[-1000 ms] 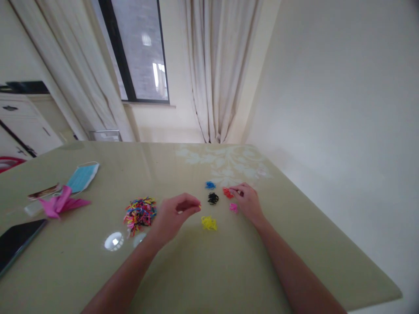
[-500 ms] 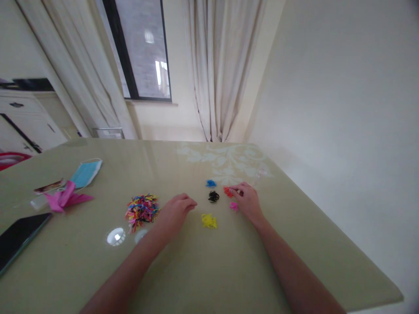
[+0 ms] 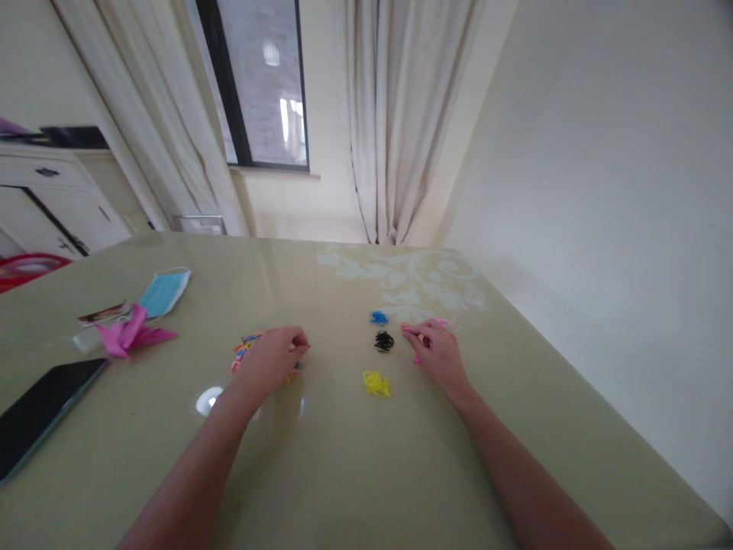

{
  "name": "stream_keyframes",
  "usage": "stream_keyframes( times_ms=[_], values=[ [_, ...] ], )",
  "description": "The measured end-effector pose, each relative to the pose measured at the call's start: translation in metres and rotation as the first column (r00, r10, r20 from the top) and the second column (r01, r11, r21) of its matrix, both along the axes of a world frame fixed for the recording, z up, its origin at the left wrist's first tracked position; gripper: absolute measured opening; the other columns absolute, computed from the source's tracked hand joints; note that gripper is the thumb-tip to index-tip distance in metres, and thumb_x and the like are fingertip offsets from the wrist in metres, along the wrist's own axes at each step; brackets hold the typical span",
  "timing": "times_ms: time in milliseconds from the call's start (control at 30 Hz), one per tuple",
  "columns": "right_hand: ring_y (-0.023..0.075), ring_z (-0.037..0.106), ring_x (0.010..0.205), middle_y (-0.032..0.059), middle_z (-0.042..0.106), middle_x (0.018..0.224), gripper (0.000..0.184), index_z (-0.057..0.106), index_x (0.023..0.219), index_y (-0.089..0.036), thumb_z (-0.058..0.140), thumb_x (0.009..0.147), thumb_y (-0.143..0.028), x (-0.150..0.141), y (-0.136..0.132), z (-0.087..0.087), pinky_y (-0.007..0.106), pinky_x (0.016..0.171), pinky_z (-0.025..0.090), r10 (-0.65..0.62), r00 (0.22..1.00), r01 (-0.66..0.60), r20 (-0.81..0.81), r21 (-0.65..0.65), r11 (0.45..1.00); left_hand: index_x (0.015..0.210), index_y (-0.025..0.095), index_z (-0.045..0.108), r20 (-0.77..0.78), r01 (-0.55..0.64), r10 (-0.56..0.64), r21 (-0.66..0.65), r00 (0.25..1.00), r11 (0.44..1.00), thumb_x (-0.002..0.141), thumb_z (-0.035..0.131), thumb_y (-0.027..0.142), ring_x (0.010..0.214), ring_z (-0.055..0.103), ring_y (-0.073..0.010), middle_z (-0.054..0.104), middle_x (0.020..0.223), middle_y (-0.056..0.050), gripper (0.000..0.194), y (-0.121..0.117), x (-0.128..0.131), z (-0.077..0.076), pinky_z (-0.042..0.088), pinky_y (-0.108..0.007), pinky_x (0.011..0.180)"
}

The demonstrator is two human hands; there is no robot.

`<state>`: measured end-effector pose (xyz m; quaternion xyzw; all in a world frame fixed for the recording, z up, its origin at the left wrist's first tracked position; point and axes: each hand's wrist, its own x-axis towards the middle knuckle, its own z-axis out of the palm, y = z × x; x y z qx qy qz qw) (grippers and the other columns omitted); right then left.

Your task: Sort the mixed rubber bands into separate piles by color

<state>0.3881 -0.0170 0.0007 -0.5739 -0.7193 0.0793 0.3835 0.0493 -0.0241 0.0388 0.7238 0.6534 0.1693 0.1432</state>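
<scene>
My left hand hovers over the heap of mixed-colour rubber bands and covers most of it. Its fingers are pinched, and a reddish speck shows at the tips, looking like a small red rubber band. On the right, the fingertips of my right hand press together at orange-red rubber bands, which the hand largely hides. Pink rubber bands peek out under that hand, with a pink bit behind it. Nearby lie small piles of blue, black and yellow rubber bands.
To the left on the glossy table lie a black phone, a pink folded piece, a blue face mask and a thin brown-and-white item. A wall runs along the right side.
My left hand has moved left from near the yellow pile to above the mixed heap. My right hand stays by the orange-red bands. The view has shifted slightly.
</scene>
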Motion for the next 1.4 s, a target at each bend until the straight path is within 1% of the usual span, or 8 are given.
stream_keyframes(
  times_ms=[167, 333, 467, 767, 967, 1167, 1300, 1400],
  values=[
    [0.0188, 0.059, 0.064, 0.0082, 0.074, 0.085, 0.029, 0.085, 0.095, -0.022, 0.061, 0.1, -0.038, -0.003, -0.004, 0.002, 0.033, 0.067, 0.049, 0.028, 1.0, -0.028, -0.013, 0.008, 1.0, 0.079, 0.022, 0.076, 0.467, 0.002, -0.03, 0.06, 0.884, 0.998, 0.082, 0.072, 0.037, 0.078, 0.072, -0.0249, 0.079, 0.08, -0.007, 0.016, 0.004, 0.008, 0.006, 0.053, -0.034, 0.074],
    [0.0187, 0.059, 0.064, 0.0078, 0.073, 0.085, 0.027, 0.085, 0.096, -0.021, 0.062, 0.099, -0.035, -0.007, -0.007, 0.004, 0.034, 0.067, 0.049, 0.035, 0.999, -0.034, -0.014, 0.026, 0.999, 0.108, 0.021, 0.076, 0.897, 0.136, -0.068, 0.009, 0.436, 0.991, 0.077, 0.084, 0.049, 0.078, 0.07, -0.0167, 0.08, 0.092, -0.006, 0.043, -0.008, 0.025, 0.018, 0.056, -0.028, 0.074],
    [0.0186, 0.059, 0.065, 0.0073, 0.072, 0.084, 0.027, 0.084, 0.097, -0.021, 0.061, 0.1, -0.035, -0.008, -0.009, 0.006, 0.033, 0.069, 0.049, 0.043, 0.999, -0.043, -0.008, 0.034, 0.999, 0.096, 0.02, 0.073, 0.992, 0.258, 0.008, -0.04, 0.124, 0.965, 0.074, 0.091, 0.044, 0.062, 0.065, -0.0096, 0.078, 0.085, -0.003, 0.038, -0.021, 0.036, 0.022, 0.05, -0.021, 0.058],
    [0.019, 0.06, 0.066, 0.0077, 0.073, 0.082, 0.026, 0.085, 0.094, -0.023, 0.061, 0.099, -0.034, -0.009, -0.008, 0.005, 0.033, 0.07, 0.05, 0.032, 0.999, -0.031, -0.025, 0.046, 0.998, 0.086, 0.019, 0.077, 0.999, 0.312, 0.009, 0.001, -0.031, 0.95, 0.074, 0.092, 0.041, 0.063, 0.058, -0.0067, 0.075, 0.084, -0.002, 0.029, -0.029, 0.046, 0.019, 0.046, -0.02, 0.061],
    [0.017, 0.058, 0.061, 0.0076, 0.074, 0.083, 0.027, 0.083, 0.092, -0.021, 0.062, 0.096, -0.037, -0.011, -0.003, 0.008, 0.032, 0.067, 0.05, -0.005, 0.986, 0.02, -0.167, 0.088, 0.996, 0.084, 0.019, 0.078, 0.997, 0.278, 0.02, -0.039, 0.07, 0.96, 0.067, 0.095, 0.042, 0.065, 0.058, -0.0092, 0.074, 0.077, -0.002, 0.034, -0.028, 0.052, 0.012, 0.048, -0.023, 0.064],
    [0.0164, 0.057, 0.061, 0.0075, 0.075, 0.081, 0.03, 0.082, 0.092, -0.018, 0.065, 0.091, -0.043, -0.007, 0.004, 0.008, 0.032, 0.064, 0.048, -0.114, 0.918, 0.15, -0.381, 0.066, 0.987, 0.096, 0.019, 0.082, 0.856, 0.38, -0.159, -0.047, 0.493, 0.924, 0.079, 0.082, 0.041, 0.077, 0.069, -0.016, 0.082, 0.09, -0.006, 0.028, -0.01, 0.091, 0.013, 0.053, -0.028, 0.075],
    [0.0167, 0.057, 0.062, 0.0088, 0.076, 0.083, 0.032, 0.082, 0.091, -0.017, 0.066, 0.089, -0.045, -0.007, 0.005, 0.009, 0.031, 0.062, 0.048, -0.121, 0.871, 0.167, -0.476, 0.055, 0.984, 0.093, 0.019, 0.085, 0.582, 0.389, -0.335, 0.034, 0.741, 0.921, 0.086, 0.07, 0.037, 0.08, 0.072, -0.0202, 0.083, 0.087, -0.005, 0.024, 0.017, 0.133, 0.011, 0.053, -0.031, 0.078],
    [0.0168, 0.057, 0.062, 0.0085, 0.076, 0.082, 0.032, 0.082, 0.091, -0.017, 0.067, 0.089, -0.045, -0.008, 0.005, 0.009, 0.031, 0.061, 0.048, -0.106, 0.863, 0.159, -0.495, 0.066, 0.985, 0.096, 0.02, 0.086, 0.385, 0.336, -0.323, 0.036, 0.865, 0.941, 0.09, 0.066, 0.036, 0.081, 0.073, -0.0211, 0.083, 0.087, -0.006, 0.026, 0.036, 0.159, 0.008, 0.053, -0.031, 0.077]
  ],
)
